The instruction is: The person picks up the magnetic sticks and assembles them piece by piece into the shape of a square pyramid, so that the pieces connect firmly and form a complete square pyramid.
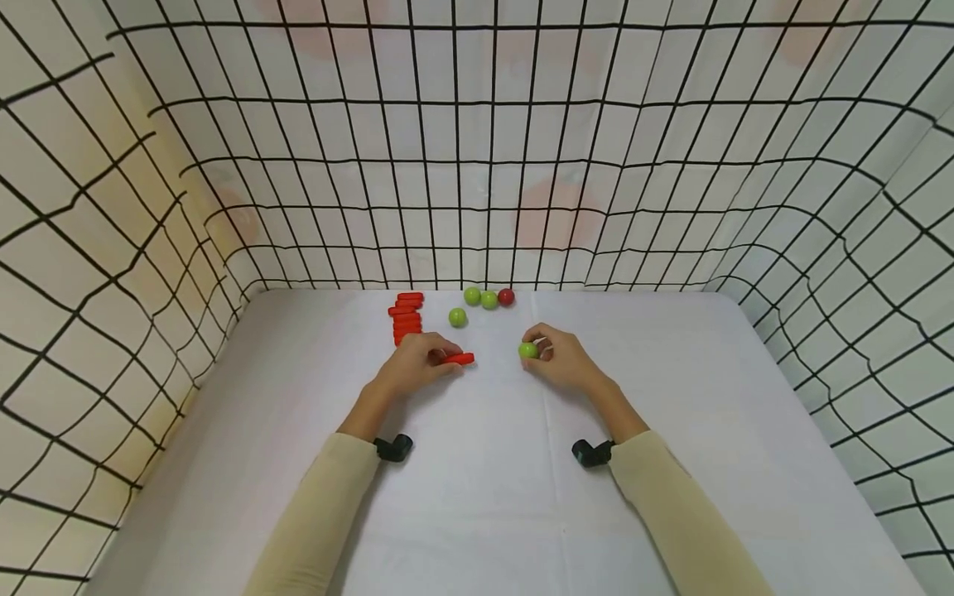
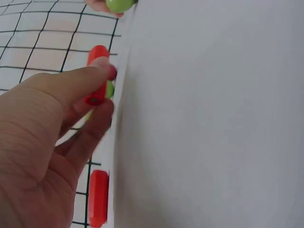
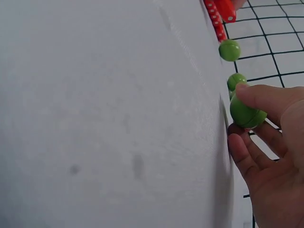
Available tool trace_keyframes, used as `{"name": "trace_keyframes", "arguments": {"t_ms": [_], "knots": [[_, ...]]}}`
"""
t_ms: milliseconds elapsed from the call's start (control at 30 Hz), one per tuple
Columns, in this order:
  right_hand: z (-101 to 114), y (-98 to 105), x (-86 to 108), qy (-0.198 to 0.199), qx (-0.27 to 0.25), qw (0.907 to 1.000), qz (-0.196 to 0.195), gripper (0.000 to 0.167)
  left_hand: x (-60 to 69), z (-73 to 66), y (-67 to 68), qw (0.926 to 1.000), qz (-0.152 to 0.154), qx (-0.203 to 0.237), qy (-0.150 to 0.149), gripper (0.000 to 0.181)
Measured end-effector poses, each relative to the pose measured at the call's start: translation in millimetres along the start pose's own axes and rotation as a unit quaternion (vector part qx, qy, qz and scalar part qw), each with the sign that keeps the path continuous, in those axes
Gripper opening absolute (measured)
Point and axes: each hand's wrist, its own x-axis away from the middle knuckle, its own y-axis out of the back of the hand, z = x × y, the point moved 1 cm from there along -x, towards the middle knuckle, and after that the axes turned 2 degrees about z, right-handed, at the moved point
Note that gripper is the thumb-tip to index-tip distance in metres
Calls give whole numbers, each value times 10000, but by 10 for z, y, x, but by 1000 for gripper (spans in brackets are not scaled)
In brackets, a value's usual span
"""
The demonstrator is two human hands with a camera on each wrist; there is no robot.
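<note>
My left hand [image 1: 413,366] pinches a short red faceted stick [image 1: 464,358] between thumb and fingers, above the white tabletop [image 1: 477,497]. In the left wrist view the thumb lies across that stick [image 2: 98,85]. To the right, my right hand [image 1: 568,362] holds a glossy green ball [image 1: 528,350] by its fingertips; the right wrist view shows a thin seam round this ball [image 3: 247,113]. Beyond my left hand a row of similar red sticks [image 1: 407,318] lies side by side, its near end partly hidden by the hand.
Behind the hands are a lone green ball [image 1: 458,317], a pair of green balls [image 1: 473,295] and a dark red ball [image 1: 506,296] close together near the far edge. Black wire mesh [image 1: 492,161] encloses the back and both sides of the table.
</note>
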Motion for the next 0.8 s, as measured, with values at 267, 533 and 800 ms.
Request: {"name": "trace_keyframes", "arguments": {"t_ms": [267,533,800], "knots": [[-72,-15,152,-1,-210,9997,-126,32,-136,-90,-161,9995,-7,287,-91,29],[-52,-86,207,-36,-549,9983,-185,29,-253,-204,-303,9989,-94,338,-309,25],[3,-136,198,102,-621,9979,-153,31,-287,-253,-394,9987,-70,406,-285,24]]}}
